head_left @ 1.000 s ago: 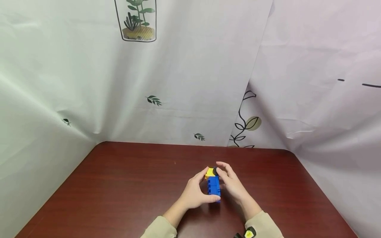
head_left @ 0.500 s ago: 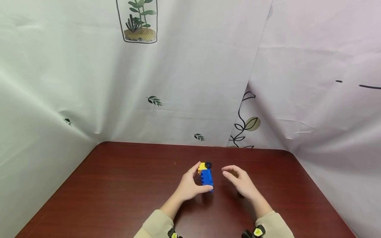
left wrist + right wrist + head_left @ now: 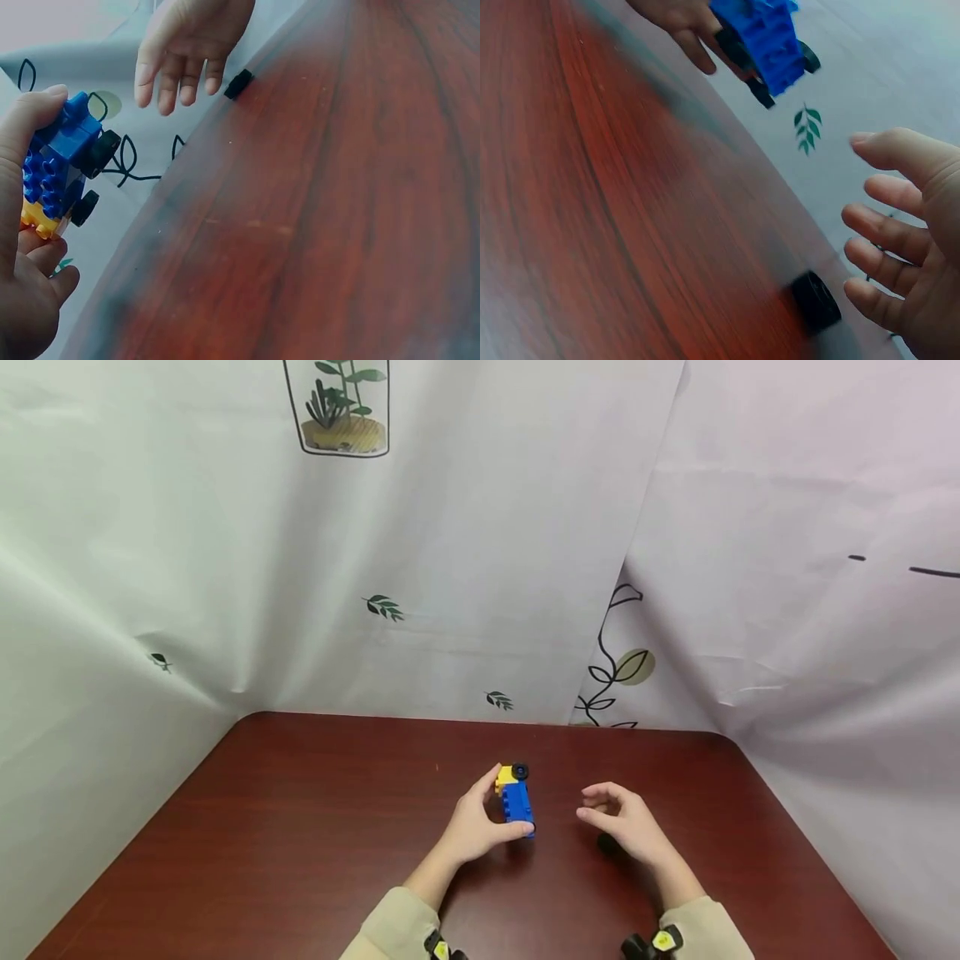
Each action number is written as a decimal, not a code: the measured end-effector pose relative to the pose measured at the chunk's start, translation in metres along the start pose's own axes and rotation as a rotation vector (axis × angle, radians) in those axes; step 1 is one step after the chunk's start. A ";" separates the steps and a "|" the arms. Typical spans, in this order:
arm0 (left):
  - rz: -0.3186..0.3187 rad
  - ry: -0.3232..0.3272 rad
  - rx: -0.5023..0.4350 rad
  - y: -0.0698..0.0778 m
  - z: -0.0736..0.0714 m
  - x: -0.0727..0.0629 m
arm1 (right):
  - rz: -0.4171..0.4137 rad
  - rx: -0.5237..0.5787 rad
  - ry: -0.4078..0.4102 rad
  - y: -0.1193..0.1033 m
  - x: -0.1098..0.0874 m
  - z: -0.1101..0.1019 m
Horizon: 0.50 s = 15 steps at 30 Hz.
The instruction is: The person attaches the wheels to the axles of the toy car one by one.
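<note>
My left hand holds a toy car of blue and yellow building blocks off the table, the thumb at its near blue end and fingers at the yellow end. A black wheel sits on the car's far end. Three wheels show on the car in the right wrist view. To the right, my right hand hovers with loosely bent fingers and holds nothing. A loose black wheel stands on the table beside that hand, partly hidden by it in the head view.
The dark red wooden table has rounded far corners. A pale printed cloth hangs behind it and along both sides. Black wrist straps with yellow marks show at the sleeves.
My right hand has let go of the car and moved right, towards the loose wheel. The left hand has carried the car a little left and away from me.
</note>
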<state>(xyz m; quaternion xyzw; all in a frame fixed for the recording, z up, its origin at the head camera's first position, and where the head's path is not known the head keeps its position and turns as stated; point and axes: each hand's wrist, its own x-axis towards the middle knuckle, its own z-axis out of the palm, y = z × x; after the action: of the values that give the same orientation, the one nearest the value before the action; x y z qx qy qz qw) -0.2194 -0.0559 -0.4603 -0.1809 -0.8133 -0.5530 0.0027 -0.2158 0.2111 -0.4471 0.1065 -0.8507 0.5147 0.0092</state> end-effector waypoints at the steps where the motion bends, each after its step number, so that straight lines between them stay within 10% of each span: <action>1: 0.002 -0.004 0.001 0.000 0.000 0.000 | 0.002 -0.017 -0.003 0.001 0.000 -0.002; 15: -0.020 -0.026 0.023 -0.001 0.000 -0.001 | -0.007 -0.166 -0.115 0.016 -0.002 -0.022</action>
<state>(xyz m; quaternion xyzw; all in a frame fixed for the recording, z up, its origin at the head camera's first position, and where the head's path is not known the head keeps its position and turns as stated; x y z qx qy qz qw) -0.2191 -0.0564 -0.4612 -0.1798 -0.8214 -0.5411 -0.0111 -0.2186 0.2383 -0.4508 0.1376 -0.8891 0.4356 -0.0290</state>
